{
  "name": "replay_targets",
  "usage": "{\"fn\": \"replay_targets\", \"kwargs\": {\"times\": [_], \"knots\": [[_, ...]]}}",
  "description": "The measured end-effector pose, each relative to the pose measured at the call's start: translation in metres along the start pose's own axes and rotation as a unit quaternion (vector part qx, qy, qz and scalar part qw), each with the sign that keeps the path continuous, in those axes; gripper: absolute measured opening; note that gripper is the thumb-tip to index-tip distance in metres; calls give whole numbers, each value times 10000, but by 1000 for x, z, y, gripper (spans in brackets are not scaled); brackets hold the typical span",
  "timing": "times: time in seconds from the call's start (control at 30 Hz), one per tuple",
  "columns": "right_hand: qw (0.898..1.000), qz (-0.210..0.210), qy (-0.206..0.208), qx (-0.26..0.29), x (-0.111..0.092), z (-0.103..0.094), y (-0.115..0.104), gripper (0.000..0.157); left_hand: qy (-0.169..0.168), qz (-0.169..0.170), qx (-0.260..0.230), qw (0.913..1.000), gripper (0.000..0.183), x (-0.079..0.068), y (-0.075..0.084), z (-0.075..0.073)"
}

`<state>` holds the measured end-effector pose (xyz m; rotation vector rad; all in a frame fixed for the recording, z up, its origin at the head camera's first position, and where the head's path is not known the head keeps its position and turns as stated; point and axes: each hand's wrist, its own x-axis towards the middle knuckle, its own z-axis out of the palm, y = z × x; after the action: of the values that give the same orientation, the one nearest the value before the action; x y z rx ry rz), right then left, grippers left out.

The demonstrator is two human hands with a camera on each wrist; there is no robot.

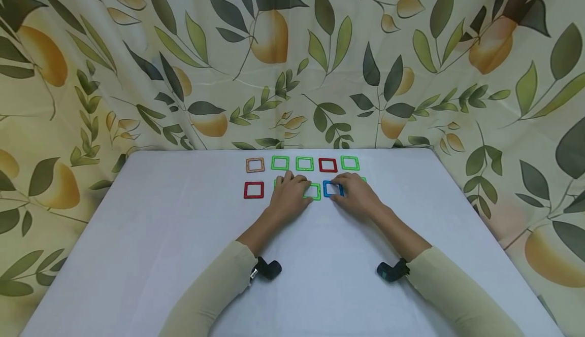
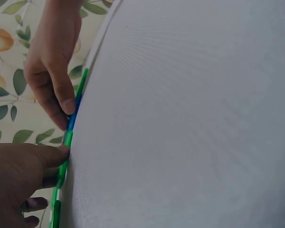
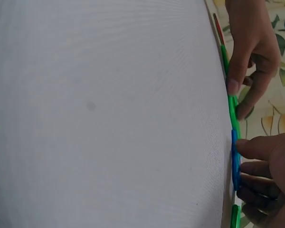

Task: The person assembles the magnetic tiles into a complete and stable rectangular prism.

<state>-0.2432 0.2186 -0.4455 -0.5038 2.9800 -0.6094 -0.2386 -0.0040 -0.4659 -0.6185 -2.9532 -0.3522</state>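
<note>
Flat square plastic frames lie in two rows near the table's far edge. With thumb at the near edge and fingertips at the far edge, my left hand (image 1: 290, 195) grips a green frame (image 1: 318, 192) in the front row. Another green frame is mostly hidden beneath that hand. Just to its right, my right hand (image 1: 358, 195) pinches a blue frame (image 1: 326, 189) between thumb and fingers. A green frame (image 1: 363, 179) peeks out behind the right hand. In the right wrist view, the thumb rests along the blue frame (image 3: 235, 161), its end close against the green one (image 3: 233, 111).
The back row has an orange frame (image 1: 255, 165), green frames (image 1: 280, 163), a red frame (image 1: 327, 165) and another green frame (image 1: 350, 163). A red frame (image 1: 253, 190) sits at the front row's left end. A leaf-patterned curtain (image 1: 292, 83) hangs behind the white table (image 1: 183, 225).
</note>
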Motion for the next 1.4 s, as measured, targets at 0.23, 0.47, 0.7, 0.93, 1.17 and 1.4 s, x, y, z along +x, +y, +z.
{"fn": "replay_targets", "kwargs": {"times": [0.23,0.47,0.7,0.93,1.17,1.4], "knots": [[10000,-68,24,9,-3,1,2,49,16,-1,2,10000,50,-5,-1,0],[9999,-140,46,-6,-5,1,3,49,-32,48,-89,9999,50,-9,-2,-3],[9998,-146,100,59,-10,2,2,47,-9,39,-182,9998,51,-14,-4,-2],[9999,-66,61,88,-15,2,-2,48,0,62,-252,9997,51,-19,-4,-4],[9998,-183,79,94,-21,1,-4,47,8,82,-252,9996,51,-25,-6,-4],[9996,-62,-45,268,-27,3,-9,47,39,90,-301,9995,51,-30,-10,-4]]}}
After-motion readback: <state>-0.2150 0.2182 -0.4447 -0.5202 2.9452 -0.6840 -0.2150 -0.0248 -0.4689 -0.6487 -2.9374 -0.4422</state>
